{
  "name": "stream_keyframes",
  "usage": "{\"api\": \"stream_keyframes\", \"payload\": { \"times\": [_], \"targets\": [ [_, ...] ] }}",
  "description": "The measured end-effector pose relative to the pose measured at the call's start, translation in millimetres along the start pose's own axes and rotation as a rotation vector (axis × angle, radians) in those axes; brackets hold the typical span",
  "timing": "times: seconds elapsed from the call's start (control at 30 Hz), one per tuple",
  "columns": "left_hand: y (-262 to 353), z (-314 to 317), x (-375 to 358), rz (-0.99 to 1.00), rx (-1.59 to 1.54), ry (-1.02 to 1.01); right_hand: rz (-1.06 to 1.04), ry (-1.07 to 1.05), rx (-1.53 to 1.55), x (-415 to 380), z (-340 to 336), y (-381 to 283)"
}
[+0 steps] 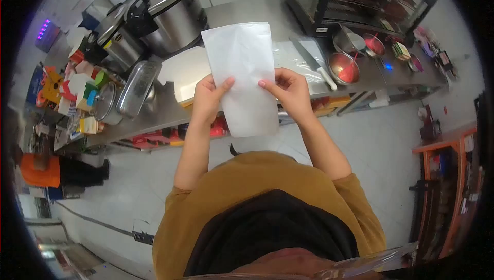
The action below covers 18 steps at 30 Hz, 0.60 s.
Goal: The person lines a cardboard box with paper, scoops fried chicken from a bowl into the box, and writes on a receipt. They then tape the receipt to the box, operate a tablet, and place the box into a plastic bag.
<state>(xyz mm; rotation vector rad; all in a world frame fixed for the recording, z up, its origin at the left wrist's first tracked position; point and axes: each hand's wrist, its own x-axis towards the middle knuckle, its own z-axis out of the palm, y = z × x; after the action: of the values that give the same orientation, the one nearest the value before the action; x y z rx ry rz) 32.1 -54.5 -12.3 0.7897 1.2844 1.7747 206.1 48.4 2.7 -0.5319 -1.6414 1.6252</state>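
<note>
A stack of white paper sheets (246, 58), or possibly one folded sheet, is held up in front of my body above the counter's front edge. My left hand (208, 97) grips its left side, thumb on the near face and fingers behind. On the opposite side, my right hand (290, 92) pinches it the same way. Behind the paper lies a white sheet or board (188, 71) on the counter. A knife with a white handle (314, 64) rests on clear plastic (288, 53) to the right of my right hand.
Two large steel cookers (172, 17) stand at the back left, near a glass dish (139, 89). Bowls with red contents (343, 68) sit right of the knife, below a glass display warmer (360, 2). A person in an orange top (41, 169) is at far left.
</note>
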Motion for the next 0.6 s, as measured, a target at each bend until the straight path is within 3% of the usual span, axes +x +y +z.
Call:
{"api": "stream_keyframes", "payload": {
  "times": [0.3,0.5,0.6],
  "targets": [
    [9.5,-16.1,-37.5,-0.109,0.141,0.110,0.066,-0.111,0.032,3.9,-12.7,3.8],
    [6.7,-16.1,-41.4,-0.010,0.173,0.238,0.098,-0.066,0.053,7.6,-2.1,13.7],
    [15.2,-22.1,-48.3,0.026,0.073,0.157,0.091,-0.027,0.079,11.5,6.4,21.5]
  ]
}}
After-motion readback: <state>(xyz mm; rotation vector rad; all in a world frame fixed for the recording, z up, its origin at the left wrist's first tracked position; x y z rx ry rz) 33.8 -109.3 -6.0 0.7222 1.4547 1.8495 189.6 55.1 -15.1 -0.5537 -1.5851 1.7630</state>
